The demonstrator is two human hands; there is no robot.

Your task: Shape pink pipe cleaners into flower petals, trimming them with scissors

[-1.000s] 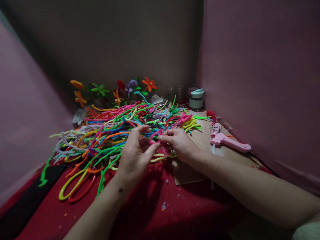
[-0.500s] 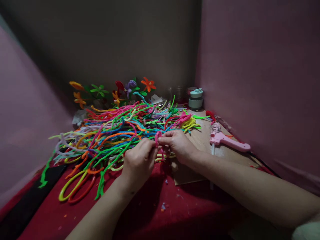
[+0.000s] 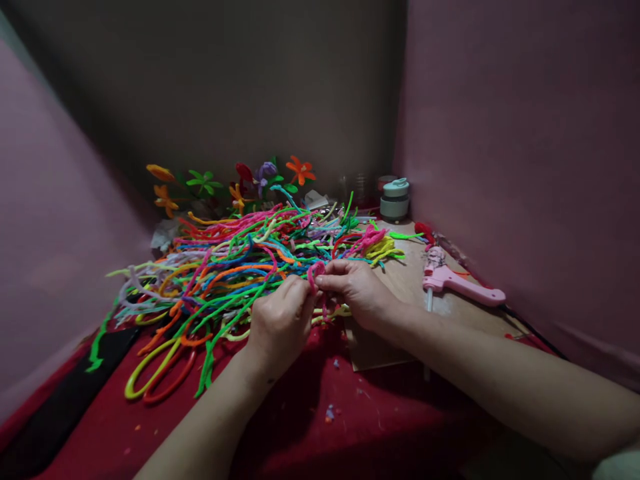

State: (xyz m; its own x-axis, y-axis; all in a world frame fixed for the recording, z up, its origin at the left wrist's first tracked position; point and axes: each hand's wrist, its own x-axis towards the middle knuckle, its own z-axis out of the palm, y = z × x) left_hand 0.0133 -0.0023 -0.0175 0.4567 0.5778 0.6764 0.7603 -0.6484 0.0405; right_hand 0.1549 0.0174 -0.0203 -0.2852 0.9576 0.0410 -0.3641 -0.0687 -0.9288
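A pink pipe cleaner [image 3: 313, 272], bent into a small loop, stands up between my two hands, and a tail of it hangs below the fingers. My left hand [image 3: 283, 312] is closed on its left side, thumb and forefinger pressed together. From the right, my right hand [image 3: 359, 292] pinches the same pipe cleaner with thumb and fingertips. Part of the loop is hidden behind the fingers. Just beyond both hands spreads a heap of pipe cleaners [image 3: 235, 267] in many colours.
A pink glue gun [image 3: 463, 285] lies on a brown board [image 3: 383, 353] at right. Behind stand a lidded cup [image 3: 395, 200] and pipe-cleaner flowers, one an orange flower [image 3: 301, 171]. Scraps dot the red cloth [image 3: 360, 427]. A black strip [image 3: 75, 393] lies at left.
The whole view has shifted slightly, so the things appear a little further right. Both hands keep their grip on the pink pipe cleaner, whose loop looks slightly wider.
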